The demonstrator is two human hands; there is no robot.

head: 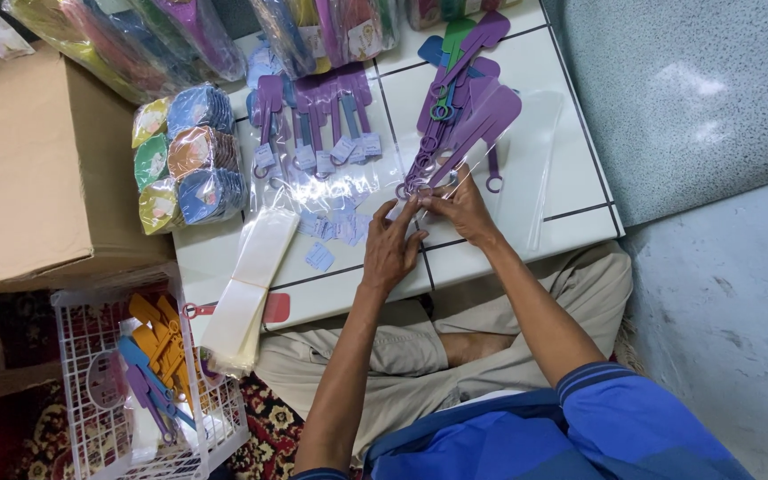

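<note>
My left hand and my right hand meet at the front of a low white tiled table. Together they pinch the ring ends of a bunch of purple plastic spatulas lying under a clear plastic bag. The spatulas fan away from me toward the table's far side. Small pale paper tags lie loose just left of my left hand. A row of bagged purple spatulas with tags lies further left.
A stack of clear bags hangs over the table's near left edge. Packs of coloured round items sit beside a cardboard box. A white wire basket with orange and blue utensils stands on the patterned rug. Filled bags line the far edge.
</note>
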